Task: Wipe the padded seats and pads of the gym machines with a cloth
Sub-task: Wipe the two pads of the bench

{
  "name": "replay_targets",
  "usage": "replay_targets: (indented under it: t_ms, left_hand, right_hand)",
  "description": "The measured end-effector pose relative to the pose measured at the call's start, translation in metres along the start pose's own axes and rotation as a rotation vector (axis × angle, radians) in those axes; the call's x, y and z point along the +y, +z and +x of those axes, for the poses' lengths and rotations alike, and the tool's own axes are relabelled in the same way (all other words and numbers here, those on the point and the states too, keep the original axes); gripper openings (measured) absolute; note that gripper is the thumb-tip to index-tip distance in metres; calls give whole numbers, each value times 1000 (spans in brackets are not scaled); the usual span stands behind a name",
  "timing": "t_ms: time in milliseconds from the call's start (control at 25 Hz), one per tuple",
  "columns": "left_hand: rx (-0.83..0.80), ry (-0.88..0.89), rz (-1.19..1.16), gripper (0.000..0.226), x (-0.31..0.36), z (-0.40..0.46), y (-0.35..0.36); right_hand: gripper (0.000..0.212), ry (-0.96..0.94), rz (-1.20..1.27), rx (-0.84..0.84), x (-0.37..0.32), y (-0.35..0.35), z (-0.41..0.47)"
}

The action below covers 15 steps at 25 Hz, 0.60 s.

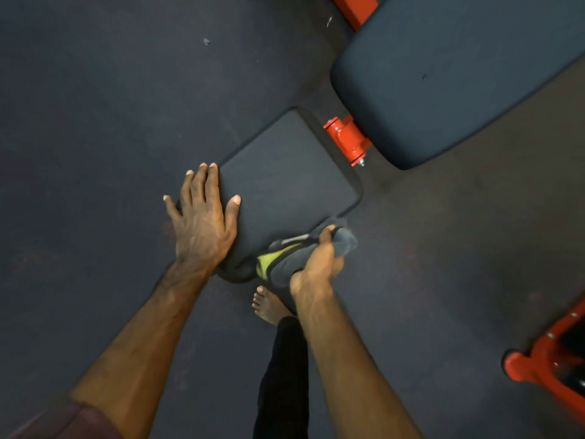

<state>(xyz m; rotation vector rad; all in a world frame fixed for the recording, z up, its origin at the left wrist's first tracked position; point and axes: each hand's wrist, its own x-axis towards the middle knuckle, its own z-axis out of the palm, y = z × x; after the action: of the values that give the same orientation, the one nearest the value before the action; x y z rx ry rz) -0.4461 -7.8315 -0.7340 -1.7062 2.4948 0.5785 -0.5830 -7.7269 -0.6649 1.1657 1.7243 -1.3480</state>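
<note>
Head view: my left hand (202,223) lies flat, fingers spread, over the seat pad's (285,182) left edge; my right hand (319,264) grips the grey-and-yellow cloth (285,258) at its near edge. Bare floor (95,106) surrounds it.

The seat pad (285,182) is a small, dark, square cushion with rounded corners, lying flat and turned like a diamond in the view. Just beside its far corner, across an orange hinge, lies the long back pad (449,77), also dark and smooth. The cloth (304,255) is grey with a yellow-green patch, bunched up, and it lies on the near edge of the seat pad.
</note>
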Motion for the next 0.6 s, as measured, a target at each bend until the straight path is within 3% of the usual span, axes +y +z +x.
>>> replay_targets:
  t_ms: [80, 200, 280, 520, 600]
  left_hand:
    - [-39, -5, 5, 72, 6, 6, -2]
    - [-83, -5, 11, 76, 12, 15, -6]
    - [-95, -10, 20, 80, 14, 17, -9]
    - [-115, -37, 8, 80, 19, 17, -11]
    - [-147, -49, 1, 80, 21, 19, -15]
  right_hand:
    - [19, -51, -27, 14, 10, 2, 19]
    - [36, -212, -79, 27, -16, 17, 50]
    - [26, -334, -177, 66, -50, 26, 66]
    - [31, -804, -1029, -52, -100, 41, 80]
    - [37, -884, -1143, -85, -104, 55, 73]
